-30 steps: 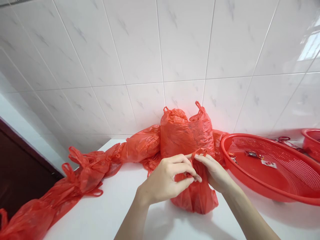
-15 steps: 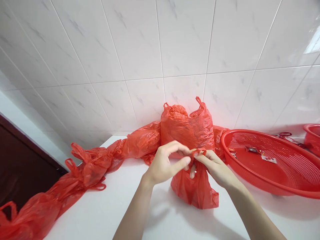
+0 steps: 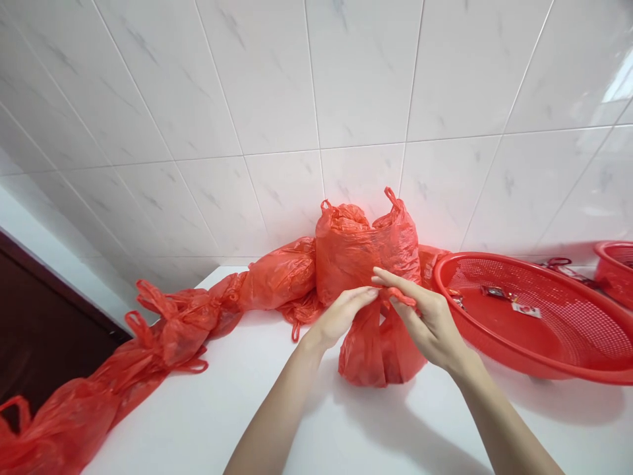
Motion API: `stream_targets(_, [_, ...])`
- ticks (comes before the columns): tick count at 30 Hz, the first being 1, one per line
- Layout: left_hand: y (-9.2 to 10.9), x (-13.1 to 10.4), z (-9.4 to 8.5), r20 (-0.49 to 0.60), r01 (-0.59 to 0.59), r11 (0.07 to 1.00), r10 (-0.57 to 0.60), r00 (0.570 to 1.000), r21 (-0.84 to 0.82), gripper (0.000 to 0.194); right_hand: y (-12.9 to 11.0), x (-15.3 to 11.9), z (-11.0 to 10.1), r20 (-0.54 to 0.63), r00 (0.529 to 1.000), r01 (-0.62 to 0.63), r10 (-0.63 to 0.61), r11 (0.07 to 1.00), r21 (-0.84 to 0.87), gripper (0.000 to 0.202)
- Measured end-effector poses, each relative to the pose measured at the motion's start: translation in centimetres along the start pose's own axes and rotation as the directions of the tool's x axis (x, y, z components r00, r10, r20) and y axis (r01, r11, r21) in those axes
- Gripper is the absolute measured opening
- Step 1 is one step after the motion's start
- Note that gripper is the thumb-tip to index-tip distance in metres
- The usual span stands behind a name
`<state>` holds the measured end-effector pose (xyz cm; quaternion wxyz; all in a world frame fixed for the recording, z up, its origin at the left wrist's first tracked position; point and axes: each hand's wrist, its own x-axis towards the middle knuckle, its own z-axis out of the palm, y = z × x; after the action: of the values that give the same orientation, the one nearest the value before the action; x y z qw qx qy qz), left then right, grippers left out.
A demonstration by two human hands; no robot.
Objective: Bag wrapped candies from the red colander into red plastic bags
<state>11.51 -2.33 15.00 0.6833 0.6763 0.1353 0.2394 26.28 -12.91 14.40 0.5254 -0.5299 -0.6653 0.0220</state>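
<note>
A small red plastic bag (image 3: pixel 363 356) hangs upright between my hands, low over the white tabletop, with something I cannot make out inside. My left hand (image 3: pixel 339 320) is closed on the bag's top from the left, its fingertips pinched together there. From the right, my right hand (image 3: pixel 432 323) grips a twisted handle of the bag, which pokes out between thumb and fingers. The fingers of this hand stretch toward the left fingertips. Just behind stands a larger, full red plastic bag (image 3: pixel 366 247) with both handles up, leaning near the wall.
Several filled, knotted red bags (image 3: pixel 168 330) line the table's back and left edge. To the right sits a red mesh basket (image 3: pixel 534 356) holding a few small packets (image 3: pixel 525 310). Part of another red basket (image 3: pixel 616 270) shows at the far right. White tiles (image 3: pixel 361 79) cover the wall.
The small bag has risen slightly and turned. My left fingers have moved from loosely apart to pinching its top, and my right hand has shifted its hold on the handle.
</note>
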Motion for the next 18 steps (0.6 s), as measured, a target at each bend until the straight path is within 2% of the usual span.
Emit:
stream_targets(5, [-0.2,0.3,0.4,-0.076,-0.004,0.980,-0.011,0.997,-0.198,0.028,0.5,0.3,0.0,0.112,0.990,0.086,-0.084,0.996,-0.010,0.048])
stream_targets(8, [-0.1,0.3,0.4,-0.129,0.002,0.959,-0.040,0.991,-0.282,0.027,0.4,0.5,-0.1,0.054,0.981,0.187,-0.186,0.982,0.003,0.048])
stream_targets(10, [0.0,0.4,0.3,-0.161,0.012,0.937,-0.072,0.984,-0.348,0.029,0.2,0.6,-0.2,-0.018,0.963,0.267,-0.268,0.963,-0.022,0.040])
stream_targets(12, [0.0,0.6,0.0,-0.237,-0.021,0.915,-0.082,0.968,-0.404,0.029,0.0,0.7,-0.5,-0.065,0.944,0.318,-0.322,0.946,-0.069,0.032])
stream_targets(14, [-0.1,0.9,-0.7,-0.363,-0.107,0.909,-0.052,0.930,-0.402,0.029,-0.1,0.7,-0.9,-0.063,0.927,0.363,-0.370,0.927,-0.097,0.030])
stream_targets(16, [-0.4,1.3,-1.7,-0.487,-0.187,0.917,-0.009,0.873,-0.353,0.030,0.0,0.8,-1.4,-0.024,0.905,0.422,-0.425,0.902,-0.089,0.031])
stream_targets(18, [-0.6,1.6,-3.0,-0.587,-0.220,0.922,-0.009,0.810,-0.318,0.031,0.1,0.8,-1.8,0.028,0.884,0.467,-0.466,0.883,-0.055,0.032])
